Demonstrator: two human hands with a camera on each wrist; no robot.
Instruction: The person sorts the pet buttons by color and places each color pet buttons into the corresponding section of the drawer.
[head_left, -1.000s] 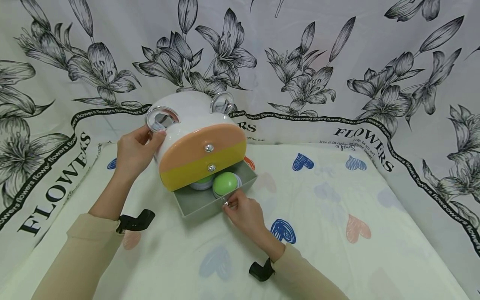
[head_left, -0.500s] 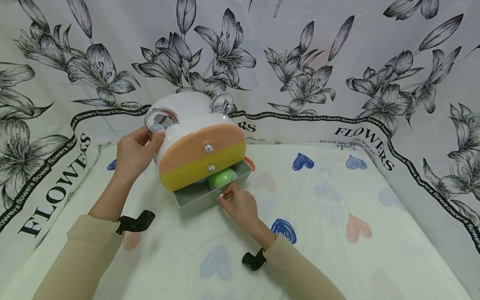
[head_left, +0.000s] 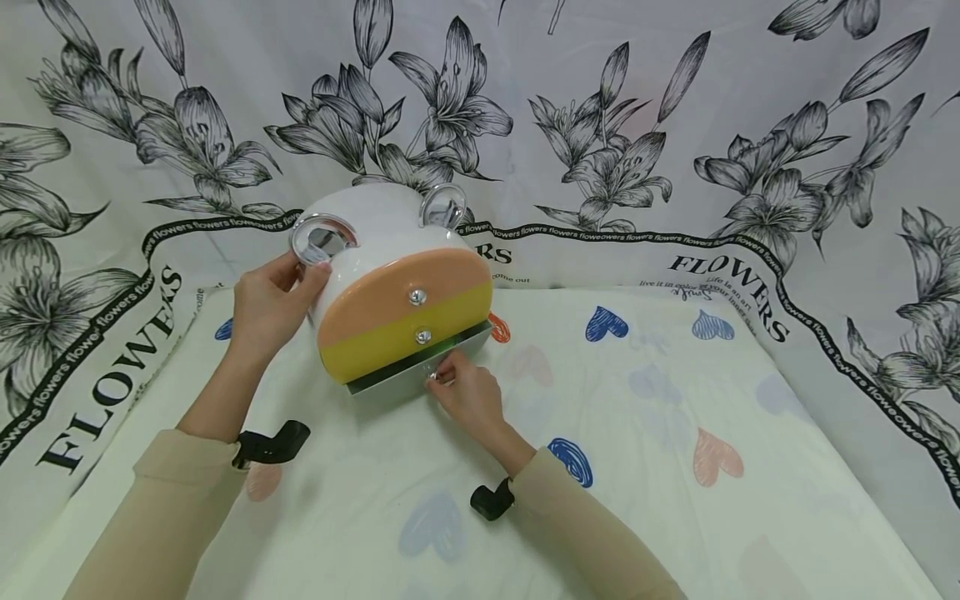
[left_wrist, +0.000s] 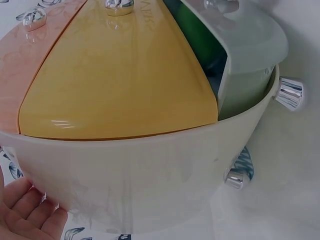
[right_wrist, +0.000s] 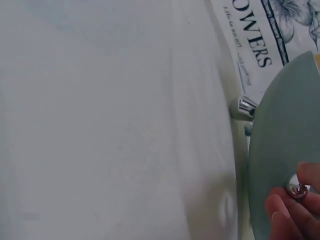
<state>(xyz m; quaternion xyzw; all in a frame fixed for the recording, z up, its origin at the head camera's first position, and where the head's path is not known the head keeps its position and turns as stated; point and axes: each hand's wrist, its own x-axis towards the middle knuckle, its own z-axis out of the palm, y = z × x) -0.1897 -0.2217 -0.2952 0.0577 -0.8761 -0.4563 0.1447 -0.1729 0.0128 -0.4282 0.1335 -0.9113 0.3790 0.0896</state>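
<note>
A rounded white drawer box [head_left: 378, 212] with an orange drawer [head_left: 408, 275] above a yellow drawer [head_left: 397, 343] stands tilted in the head view. Its grey-green bottom drawer [head_left: 393, 382] is pulled out a little. Something green [left_wrist: 197, 37] shows through the narrow gap in the left wrist view. With thumb and fingers, my right hand [head_left: 474, 402] pinches the bottom drawer's silver knob [right_wrist: 297, 188]. My left hand [head_left: 268, 308] holds the box's upper left side, beside the round silver ear [head_left: 324, 239]. Part of those fingers is hidden behind the box.
A white cloth with printed hearts [head_left: 606, 323] covers the table. Behind it hangs a flower-printed curtain [head_left: 600, 167]. Small silver feet [left_wrist: 290, 93] stick out under the box. A black camera mount [head_left: 272, 442] sits on each wrist.
My right hand has pushed the bottom drawer inward, up and to the left. The green-topped balls in it have gone out of sight under the yellow drawer. My left hand stays put.
</note>
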